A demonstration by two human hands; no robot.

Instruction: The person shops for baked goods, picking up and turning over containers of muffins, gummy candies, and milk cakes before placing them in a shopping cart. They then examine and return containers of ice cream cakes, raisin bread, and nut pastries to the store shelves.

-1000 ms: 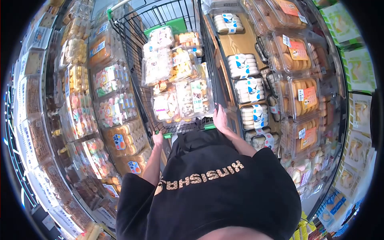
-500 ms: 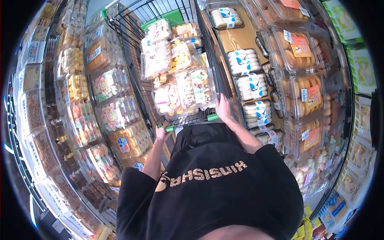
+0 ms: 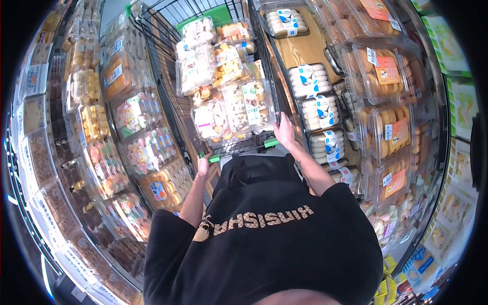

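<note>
A black wire shopping cart (image 3: 161, 48) with a green handle (image 3: 270, 143) stands in front of me. My left hand (image 3: 204, 163) is closed round the handle's left end. At the right end, my right hand (image 3: 284, 130) is wrapped on the cart's corner beside the handle; its fingertips are partly hidden. Clear plastic boxes of baked snacks are piled in the cart. Nearest me are a box with a green-and-white label (image 3: 250, 105) and a box with a pink label (image 3: 209, 120). Behind them sit a box of yellow pieces (image 3: 228, 63) and a box of pale pieces (image 3: 195, 70).
Close on the right, a wooden display shelf (image 3: 300, 51) carries trays of white rolls (image 3: 320, 112) and stacked boxes with orange labels (image 3: 395, 131). On the left stand stacked boxes of colourful sweets (image 3: 136, 113) and bulk bins (image 3: 46, 170). The cart sits in a narrow gap between both sides.
The shelf goods on both sides have slid slightly back towards me. The loaded boxes sit a little higher in view. Both hands keep their hold on the cart.
</note>
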